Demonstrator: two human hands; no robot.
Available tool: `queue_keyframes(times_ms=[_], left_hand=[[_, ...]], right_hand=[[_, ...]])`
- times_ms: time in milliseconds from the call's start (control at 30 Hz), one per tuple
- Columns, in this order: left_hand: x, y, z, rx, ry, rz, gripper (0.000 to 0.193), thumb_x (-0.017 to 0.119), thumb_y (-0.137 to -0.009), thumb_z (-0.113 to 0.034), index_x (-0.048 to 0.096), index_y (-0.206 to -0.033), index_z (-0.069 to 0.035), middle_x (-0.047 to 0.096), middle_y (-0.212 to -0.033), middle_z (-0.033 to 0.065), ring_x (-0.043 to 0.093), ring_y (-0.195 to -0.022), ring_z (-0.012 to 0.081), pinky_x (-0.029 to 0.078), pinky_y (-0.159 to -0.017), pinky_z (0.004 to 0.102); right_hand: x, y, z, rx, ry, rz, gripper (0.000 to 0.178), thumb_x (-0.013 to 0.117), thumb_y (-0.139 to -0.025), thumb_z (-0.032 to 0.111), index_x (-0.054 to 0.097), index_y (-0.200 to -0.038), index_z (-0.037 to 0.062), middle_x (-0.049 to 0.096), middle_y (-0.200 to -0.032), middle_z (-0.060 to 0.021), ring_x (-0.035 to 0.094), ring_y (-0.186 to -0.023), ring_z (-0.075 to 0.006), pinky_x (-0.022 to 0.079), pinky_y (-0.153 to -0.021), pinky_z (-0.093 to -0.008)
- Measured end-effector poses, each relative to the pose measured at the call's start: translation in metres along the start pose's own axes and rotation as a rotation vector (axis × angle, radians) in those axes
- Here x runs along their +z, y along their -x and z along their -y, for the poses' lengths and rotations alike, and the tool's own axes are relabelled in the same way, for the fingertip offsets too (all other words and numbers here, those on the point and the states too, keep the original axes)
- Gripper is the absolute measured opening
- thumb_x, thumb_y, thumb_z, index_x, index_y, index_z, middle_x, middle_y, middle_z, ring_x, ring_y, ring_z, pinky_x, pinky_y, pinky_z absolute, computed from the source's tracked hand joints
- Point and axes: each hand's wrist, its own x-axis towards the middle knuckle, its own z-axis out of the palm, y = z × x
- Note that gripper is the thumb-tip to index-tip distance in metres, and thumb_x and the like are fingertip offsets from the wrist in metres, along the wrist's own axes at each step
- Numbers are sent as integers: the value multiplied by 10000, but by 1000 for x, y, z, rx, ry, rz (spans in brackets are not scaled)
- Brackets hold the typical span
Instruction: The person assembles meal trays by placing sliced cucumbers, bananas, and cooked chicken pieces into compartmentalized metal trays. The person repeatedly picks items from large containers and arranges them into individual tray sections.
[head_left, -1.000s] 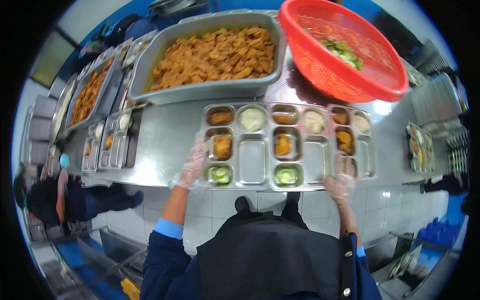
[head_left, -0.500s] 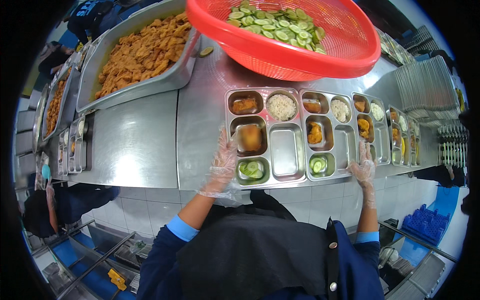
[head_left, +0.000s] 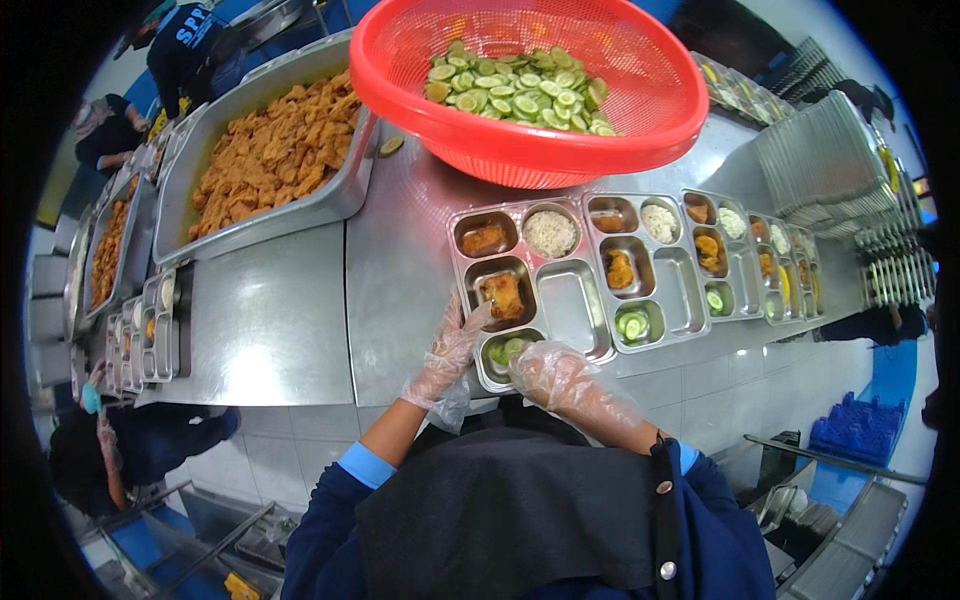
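Nearest me lies a steel compartment tray (head_left: 570, 310) with white rice (head_left: 551, 233), an orange-brown piece (head_left: 483, 239), a fried battered piece (head_left: 502, 296) and cucumber slices (head_left: 506, 349); its large compartment is bare. My left hand (head_left: 446, 358), in a clear plastic glove, grips this tray's left edge, one finger reaching over the rim by the fried piece. My right hand (head_left: 560, 378), also gloved, bends over the front cucumber compartment, fingers curled down at the slices. Its fingertips are partly hidden.
A red plastic basket (head_left: 530, 165) of sliced cucumber stands behind the tray, with a deep metal pan (head_left: 350, 195) of fried pieces to its left. More filled trays (head_left: 672, 280) line up rightward, before stacked trays (head_left: 820, 165). A person (head_left: 145, 450) stands at the left.
My right hand has left the second tray and come left to the near tray's cucumber compartment. My left hand stays at the tray's left edge. The whole view has shifted slightly.
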Motion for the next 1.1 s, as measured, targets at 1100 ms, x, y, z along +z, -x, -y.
queue_keyframes(times_ms=[1100], left_hand=[[13,17,-20,-36,272,291,685,637,-1002,-246,328,-1577,-37,543,-1384,115,564,-1201,233,447,-1051,344]], right_hand=[[148,238,136,959,-1862,-1712,245,745,-930,214,645,-1110,81,596,-737,-8,537,-555,-96,410,-492,-276]])
